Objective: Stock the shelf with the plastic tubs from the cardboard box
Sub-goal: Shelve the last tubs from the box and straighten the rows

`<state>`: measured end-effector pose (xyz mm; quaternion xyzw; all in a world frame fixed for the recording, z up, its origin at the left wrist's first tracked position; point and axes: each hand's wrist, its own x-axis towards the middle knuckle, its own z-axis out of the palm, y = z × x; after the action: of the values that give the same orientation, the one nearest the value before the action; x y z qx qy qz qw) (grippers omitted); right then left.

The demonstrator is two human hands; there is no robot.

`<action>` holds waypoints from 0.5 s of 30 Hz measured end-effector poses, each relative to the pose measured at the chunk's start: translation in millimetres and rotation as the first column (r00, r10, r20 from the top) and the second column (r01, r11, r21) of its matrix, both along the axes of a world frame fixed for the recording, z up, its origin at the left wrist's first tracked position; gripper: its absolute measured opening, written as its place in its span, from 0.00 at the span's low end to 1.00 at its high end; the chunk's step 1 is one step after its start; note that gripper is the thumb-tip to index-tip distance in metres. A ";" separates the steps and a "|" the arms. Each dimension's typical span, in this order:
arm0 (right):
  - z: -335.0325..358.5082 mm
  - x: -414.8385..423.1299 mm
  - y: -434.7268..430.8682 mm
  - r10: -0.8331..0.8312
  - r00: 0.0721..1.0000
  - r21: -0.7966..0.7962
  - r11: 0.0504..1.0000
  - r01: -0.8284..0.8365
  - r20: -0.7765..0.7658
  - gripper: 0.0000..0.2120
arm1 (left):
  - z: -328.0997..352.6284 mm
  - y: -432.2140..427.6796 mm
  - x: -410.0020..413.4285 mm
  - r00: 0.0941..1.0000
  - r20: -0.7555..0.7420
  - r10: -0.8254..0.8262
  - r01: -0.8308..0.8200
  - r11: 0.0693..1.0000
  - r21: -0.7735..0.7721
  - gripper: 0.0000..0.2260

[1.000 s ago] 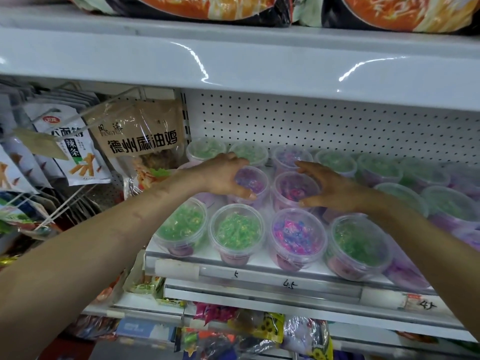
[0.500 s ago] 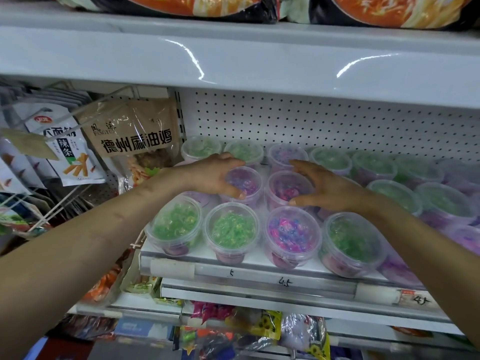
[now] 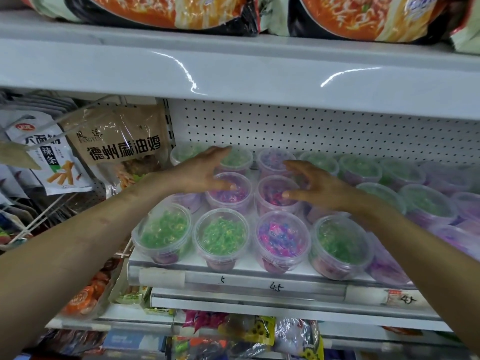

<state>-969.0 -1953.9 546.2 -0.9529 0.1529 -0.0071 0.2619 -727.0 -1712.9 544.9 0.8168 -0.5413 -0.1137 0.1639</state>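
clear plastic tubs (image 3: 220, 237) with pressed-on lids fill the white shelf (image 3: 181, 275), standing in rows from the front edge back to the pegboard wall (image 3: 311, 131). each holds a heap of small bright bits, too blurred to name. the front row, from the left, is green, green, pink and blue, green. behind it two tubs of pink and purple bits stand side by side, the left pink tub (image 3: 233, 197) and the right pink tub (image 3: 270, 196). the back row mixes green and purple, and more tubs of both colours run off to the right, where they blur.

the left hand (image 3: 200, 170) reaches in over the left pink tub. its fingers are straight and spread wide, the thumb is down at the lid and the fingertips lie out over a green tub (image 3: 240, 159) in the back row. the right hand (image 3: 311, 183) mirrors it over the right pink tub, fingers spread and lightly bent, thumb at the lid. neither hand grasps anything; whether the thumbs touch the lids i cannot tell.

a brown bag (image 3: 122, 144) and a white bag (image 3: 49, 152) hang just left of the tubs. noodle packs (image 3: 168, 9) lie on the upper shelf (image 3: 233, 66). the price strip (image 3: 259, 284) below the tubs carries handwritten numbers.
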 end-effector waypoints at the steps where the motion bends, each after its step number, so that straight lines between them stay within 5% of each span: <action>1: 1.2 1.4 -3.5 -0.040 0.998 -0.030 0.999 0.042 0.044 0.38 | 2.9 -4.3 2.3 0.999 0.026 0.023 -0.022 0.999 -0.038 0.45; 5: 8.2 14.6 -18.0 -0.144 0.977 -0.116 0.980 0.164 0.160 0.26 | 13.7 -31.4 18.3 0.988 0.130 0.087 -0.085 0.996 -0.016 0.35; 15: 5.3 48.9 -36.9 -0.193 0.981 -0.146 0.970 0.196 0.034 0.30 | 9.6 -71.5 35.3 0.973 0.202 0.109 -0.137 0.982 0.130 0.29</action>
<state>-920.1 -1990.8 551.5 -0.9500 0.2420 -0.0535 0.1898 -691.7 -1784.4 554.5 0.8656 -0.4936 -0.0619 0.0580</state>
